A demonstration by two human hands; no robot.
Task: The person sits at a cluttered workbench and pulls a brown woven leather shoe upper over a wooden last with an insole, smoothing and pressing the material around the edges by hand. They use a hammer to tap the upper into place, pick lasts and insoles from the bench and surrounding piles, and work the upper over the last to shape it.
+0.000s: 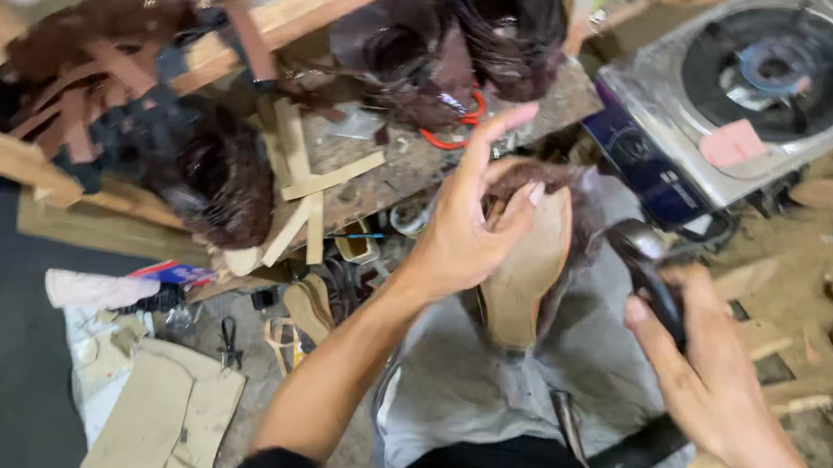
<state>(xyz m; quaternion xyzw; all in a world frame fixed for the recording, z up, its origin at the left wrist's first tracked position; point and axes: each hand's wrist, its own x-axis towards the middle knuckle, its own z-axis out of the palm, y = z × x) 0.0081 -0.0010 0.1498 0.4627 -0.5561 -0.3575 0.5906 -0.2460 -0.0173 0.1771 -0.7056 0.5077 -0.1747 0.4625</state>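
**Your hands on a shoe sole at a cluttered cobbler's bench**

Your left hand (463, 223) rests on a tan shoe sole (525, 274) with a dark brown furry upper (580, 203) wrapped about its far end. The thumb and forefinger press on the sole's upper edge; the remaining fingers are spread and lifted off it. The sole stands on its end over your grey-clad lap (484, 380).

Just right of the sole, your right hand (701, 364) is closed around the black handle of a tool (649, 269), whose rounded metal head sits close beside the furry upper.

Beyond the sole lies a wooden bench (393, 162) with crossed pale strips (306, 179) and dark leather pieces. Far right of the sole sits a single-burner gas stove (761, 83). Left of the sole, cardboard patterns (170, 413) lie on the floor.
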